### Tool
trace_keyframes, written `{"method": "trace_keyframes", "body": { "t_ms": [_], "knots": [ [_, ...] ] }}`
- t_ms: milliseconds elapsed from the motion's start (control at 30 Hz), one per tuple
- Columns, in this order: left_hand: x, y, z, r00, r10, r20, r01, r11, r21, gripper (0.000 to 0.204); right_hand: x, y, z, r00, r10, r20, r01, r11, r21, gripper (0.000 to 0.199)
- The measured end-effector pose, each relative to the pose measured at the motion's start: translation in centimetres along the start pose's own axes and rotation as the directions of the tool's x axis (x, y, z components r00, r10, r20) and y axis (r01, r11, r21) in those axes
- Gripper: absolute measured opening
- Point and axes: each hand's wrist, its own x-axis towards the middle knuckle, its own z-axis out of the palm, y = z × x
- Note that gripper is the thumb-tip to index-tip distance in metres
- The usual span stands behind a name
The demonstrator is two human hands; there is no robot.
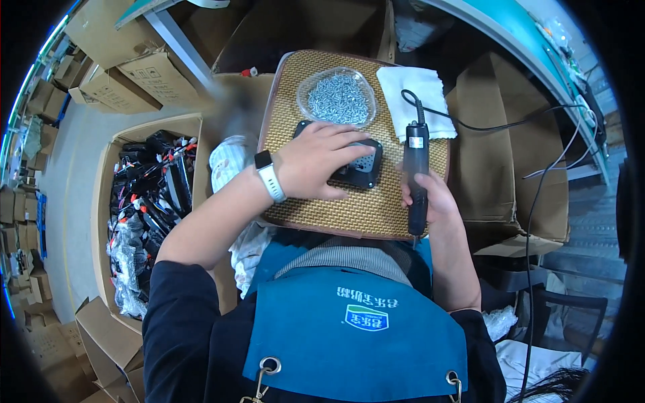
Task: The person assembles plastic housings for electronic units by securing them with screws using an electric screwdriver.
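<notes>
My left hand point(312, 160) lies palm down, fingers spread, over a black plastic casing point(368, 176) with a grey patterned part, hiding much of it. The casing rests on a board covered with woven matting point(316, 216) across my lap. In my right hand point(438, 196) is a black corded electric screwdriver point(417, 158), held at the board's right edge. Its bit end points back toward me, and its cord end points away. Beyond the casing stands a clear plastic bowl point(303, 101) full of small silver screws point(339, 98).
A white cloth point(433, 84) lies at the board's far right corner, with the screwdriver's cord point(500, 128) crossing it. An open carton point(105, 221) of black wired parts stands at left. Another open carton point(484, 168) is at right. A teal table edge point(494, 21) curves above.
</notes>
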Motion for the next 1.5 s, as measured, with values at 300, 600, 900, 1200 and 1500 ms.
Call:
{"method": "trace_keyframes", "body": {
  "t_ms": [300, 600, 900, 1200, 1500],
  "knots": [
    [0.8, 3.3, 5.8, 0.926, -0.345, -0.155, 0.367, 0.919, 0.143, 0.045, -1.0, -5.5, 4.0, 0.671, -0.694, -0.262, 0.737, 0.662, 0.133, 0.035],
    [5.4, -0.1, 3.9, 0.945, -0.297, -0.136, 0.275, 0.948, -0.159, 0.043, 6.1, -5.4, 6.1, 0.325, -0.941, -0.099, 0.894, 0.34, -0.291, 0.042],
    [5.7, -2.5, 6.6, 0.953, -0.276, -0.124, 0.24, 0.94, -0.241, 0.043, 7.0, -4.7, 6.3, 0.432, -0.894, -0.12, 0.848, 0.448, -0.284, 0.048],
    [5.9, -2.6, 6.8, 0.954, -0.279, -0.113, 0.247, 0.94, -0.233, 0.043, 7.7, -5.1, 6.8, 0.52, -0.852, 0.069, 0.834, 0.488, -0.257, 0.042],
    [5.8, -2.6, 6.8, 0.963, -0.223, -0.148, 0.182, 0.951, -0.251, 0.038, 7.3, -5.2, 6.3, 0.482, -0.874, -0.058, 0.833, 0.478, -0.277, 0.04]
  ]
}}
